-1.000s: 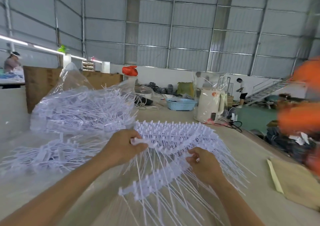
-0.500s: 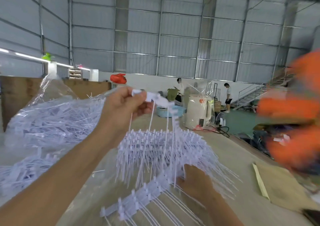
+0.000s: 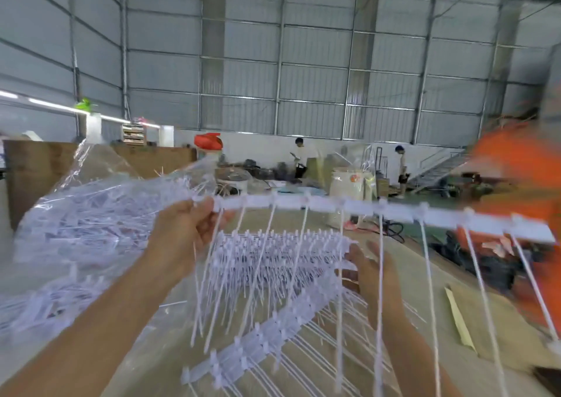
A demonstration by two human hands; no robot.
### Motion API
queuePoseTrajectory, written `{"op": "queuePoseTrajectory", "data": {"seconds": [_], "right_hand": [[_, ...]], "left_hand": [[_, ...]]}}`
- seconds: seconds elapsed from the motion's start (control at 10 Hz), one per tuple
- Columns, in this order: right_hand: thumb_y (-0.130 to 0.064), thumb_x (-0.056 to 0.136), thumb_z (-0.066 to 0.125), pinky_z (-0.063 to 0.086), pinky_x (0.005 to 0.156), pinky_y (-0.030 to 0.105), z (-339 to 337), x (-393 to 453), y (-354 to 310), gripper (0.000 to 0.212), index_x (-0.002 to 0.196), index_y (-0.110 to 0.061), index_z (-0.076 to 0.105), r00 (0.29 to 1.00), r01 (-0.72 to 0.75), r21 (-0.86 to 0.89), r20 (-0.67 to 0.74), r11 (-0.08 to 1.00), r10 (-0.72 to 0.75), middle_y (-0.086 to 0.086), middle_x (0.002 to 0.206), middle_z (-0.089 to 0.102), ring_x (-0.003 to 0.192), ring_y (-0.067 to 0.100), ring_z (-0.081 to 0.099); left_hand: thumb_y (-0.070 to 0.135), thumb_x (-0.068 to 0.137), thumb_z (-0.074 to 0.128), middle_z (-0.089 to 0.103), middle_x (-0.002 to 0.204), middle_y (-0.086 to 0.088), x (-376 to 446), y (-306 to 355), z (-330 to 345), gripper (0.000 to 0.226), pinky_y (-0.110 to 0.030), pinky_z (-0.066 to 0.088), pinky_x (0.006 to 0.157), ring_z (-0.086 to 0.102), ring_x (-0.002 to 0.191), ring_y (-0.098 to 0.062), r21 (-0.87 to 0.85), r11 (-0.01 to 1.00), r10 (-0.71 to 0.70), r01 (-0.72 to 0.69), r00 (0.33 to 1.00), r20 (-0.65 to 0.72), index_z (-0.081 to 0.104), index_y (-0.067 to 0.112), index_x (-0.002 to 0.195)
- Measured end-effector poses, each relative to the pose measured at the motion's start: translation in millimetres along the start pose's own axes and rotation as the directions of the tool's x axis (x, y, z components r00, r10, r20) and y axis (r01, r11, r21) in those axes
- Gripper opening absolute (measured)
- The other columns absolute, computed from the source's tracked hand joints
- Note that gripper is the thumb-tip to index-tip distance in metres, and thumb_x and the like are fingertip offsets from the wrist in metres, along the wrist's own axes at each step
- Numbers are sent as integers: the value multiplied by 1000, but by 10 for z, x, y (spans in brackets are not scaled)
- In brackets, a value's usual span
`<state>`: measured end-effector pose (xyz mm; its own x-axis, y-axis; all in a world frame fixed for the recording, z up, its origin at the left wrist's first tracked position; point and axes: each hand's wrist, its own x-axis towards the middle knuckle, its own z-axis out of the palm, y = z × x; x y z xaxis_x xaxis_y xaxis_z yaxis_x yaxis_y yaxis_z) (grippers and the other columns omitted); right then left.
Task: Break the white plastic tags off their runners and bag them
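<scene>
Warehouse floor, corrugated grey walls behind; pale tabletop (image 3: 425,275) under the work. Since half a second ago the left hand (image 3: 185,229) has lifted one runner strip (image 3: 379,211) clear of the tag stack (image 3: 273,257); it now spans level at face height, tags dangling, left fingers pinched on its end. Right hand (image 3: 367,272) rests open-fingered against the stack. Clear bag (image 3: 100,205) of tags sits toward the left edge. Judgement: one strip separated, ready for snapping.

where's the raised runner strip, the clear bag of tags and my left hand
raised runner strip (image 3: 349,206), head view, middle of its flat white bar
clear bag of tags (image 3: 100,214), head view, its bulging side
left hand (image 3: 185,229), head view, back of the hand
</scene>
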<state>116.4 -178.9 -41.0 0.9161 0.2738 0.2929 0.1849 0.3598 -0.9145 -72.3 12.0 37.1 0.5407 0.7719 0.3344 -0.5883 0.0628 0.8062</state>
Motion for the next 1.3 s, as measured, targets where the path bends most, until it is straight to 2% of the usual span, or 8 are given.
{"op": "queuePoseTrajectory", "data": {"seconds": [0.2, 0.3, 0.5, 0.6, 0.7, 0.8, 1.0, 1.3], "right_hand": [[-27, 101, 22, 41, 100, 22, -120, 249, -73, 46, 127, -14, 57, 889, -215, 445, -280, 869, 363, 16, 125, 61, 117, 20, 58], [-25, 99, 39, 52, 50, 21, -423, 146, -126, 25, 92, -12, 59, 881, -352, 368, -180, 860, 438, 5, 54, 64, 46, 13, 62], [-14, 93, 48, 40, 84, 36, -598, 232, -297, 37, 129, -7, 50, 834, -94, -195, -552, 976, -30, 14, 127, 56, 104, 28, 56], [-14, 93, 49, 41, 78, 28, -340, 62, -407, 28, 120, -13, 58, 904, 194, -793, -83, 578, -419, 11, 117, 63, 97, 25, 58], [-29, 96, 49, 46, 91, 28, 150, -27, -357, 32, 127, -21, 52, 883, 467, -866, 466, 179, -53, 1, 130, 56, 107, 14, 56], [-37, 97, 45, 29, 112, 40, 643, -153, -192, 47, 139, -17, 40, 735, 613, -744, 660, 264, 153, 3, 147, 39, 133, 19, 38], [-36, 98, 45, 43, 74, 30, 995, -129, 25, 37, 75, -12, 62, 530, 537, -625, 772, 567, 349, 1, 67, 60, 68, 13, 57], [-22, 94, 56, 40, 57, 25, 962, -193, 156, 35, 59, -22, 50, 599, 539, -486, 795, 688, 92, 1, 58, 50, 51, 8, 46]], "left_hand": [[-9, 91, 50, 69, 60, -16, -23, -905, -337, 14, -17, 48, 40, 69, 52, -19, 129, 922, -351, 364, 929, -114, 58, -10, 79], [-10, 91, 51, 68, 77, -25, -24, -1065, -418, 14, -21, 54, 44, 68, 56, -26, 208, 923, -277, 323, 935, -221, 60, -11, 79], [-3, 90, 58, 66, 86, -25, 7, -1182, -466, 9, -40, 58, 65, 67, 66, -30, 464, 838, -191, 285, 952, -240, 53, 1, 83], [-1, 88, 61, 65, 62, -12, -17, -1190, -414, 13, -50, 57, 78, 64, 61, -28, 494, 832, -204, 253, 967, -151, 53, 5, 80], [-2, 87, 62, 62, 52, -4, -55, -1177, -369, 15, -46, 56, 75, 63, 55, -22, 498, 849, -170, 174, 984, -54, 53, 5, 78], [-4, 88, 61, 62, 54, -8, -122, -1142, -326, 13, -35, 52, 60, 58, 52, -20, 484, 871, -119, 86, 992, 37, 54, 1, 78], [-2, 85, 64, 58, 55, -4, -226, -1020, -350, 11, -25, 46, 53, 53, 52, -15, 443, 897, -66, -9, 986, 154, 61, 3, 75], [29, 94, 56, 44, 51, -7, -145, -1009, -296, 42, -29, 37, 54, 41, 46, -16, 772, 613, 76, -166, 986, 151, 46, 7, 59]]}}
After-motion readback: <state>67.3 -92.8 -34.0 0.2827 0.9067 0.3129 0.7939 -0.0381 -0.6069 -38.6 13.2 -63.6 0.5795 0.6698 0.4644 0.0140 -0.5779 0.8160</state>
